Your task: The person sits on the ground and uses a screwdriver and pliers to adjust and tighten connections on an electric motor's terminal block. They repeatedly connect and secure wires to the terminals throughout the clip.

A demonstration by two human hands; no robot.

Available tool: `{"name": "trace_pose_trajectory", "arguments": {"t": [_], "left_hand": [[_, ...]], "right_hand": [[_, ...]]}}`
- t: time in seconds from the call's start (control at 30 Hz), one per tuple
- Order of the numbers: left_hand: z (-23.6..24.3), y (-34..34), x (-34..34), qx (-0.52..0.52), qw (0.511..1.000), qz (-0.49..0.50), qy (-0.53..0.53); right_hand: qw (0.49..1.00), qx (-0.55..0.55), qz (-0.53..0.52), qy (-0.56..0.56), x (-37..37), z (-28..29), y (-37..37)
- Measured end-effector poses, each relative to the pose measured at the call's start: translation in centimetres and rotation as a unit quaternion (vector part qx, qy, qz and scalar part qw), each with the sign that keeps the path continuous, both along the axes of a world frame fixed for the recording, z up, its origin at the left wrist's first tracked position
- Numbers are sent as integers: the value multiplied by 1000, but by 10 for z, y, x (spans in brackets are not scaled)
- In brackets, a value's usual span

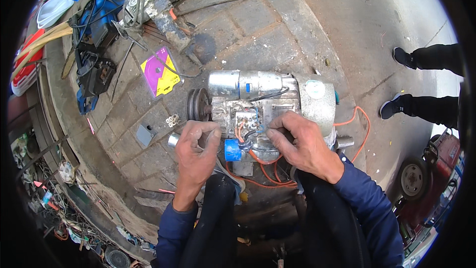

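Observation:
A silver electric motor (317, 100) lies on the paved ground before my knees, its grooved pulley (197, 104) to the left. Two silver cylinders sit along its far side. Its terminal block (246, 119) is exposed, with copper-coloured and dark wires on it. My left hand (195, 151) is closed in a pinch left of the block, near the pulley. My right hand (305, 144) pinches thumb and forefinger together at the block's right, close to thin blue wires. What either pinch holds is too small to make out. A blue cylindrical piece (232, 150) sits between the hands.
An orange cable (364, 114) loops around the motor's right and near sides. Leftward lie a purple and yellow disc package (159, 71), a white connector strip (172, 120) and power tools (96, 77). Another person's shoes (396, 106) stand at right, near a red wheeled machine (436, 168).

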State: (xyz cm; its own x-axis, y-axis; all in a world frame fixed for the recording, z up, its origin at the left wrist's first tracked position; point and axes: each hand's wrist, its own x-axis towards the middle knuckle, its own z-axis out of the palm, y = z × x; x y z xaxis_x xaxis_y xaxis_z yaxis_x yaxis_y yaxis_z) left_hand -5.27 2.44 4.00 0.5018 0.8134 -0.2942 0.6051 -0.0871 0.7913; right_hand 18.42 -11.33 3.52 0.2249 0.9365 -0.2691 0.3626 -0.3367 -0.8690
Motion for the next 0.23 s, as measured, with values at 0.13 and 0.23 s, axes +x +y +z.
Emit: {"name": "trace_pose_trajectory", "arguments": {"t": [0.13, 0.23], "left_hand": [[21, -4, 7, -63, 996, -50, 43], [24, -9, 8, -54, 991, -111, 42]], "right_hand": [[998, -44, -19, 32, -11, 5, 5], [997, -60, -29, 47, -11, 5, 12]]}}
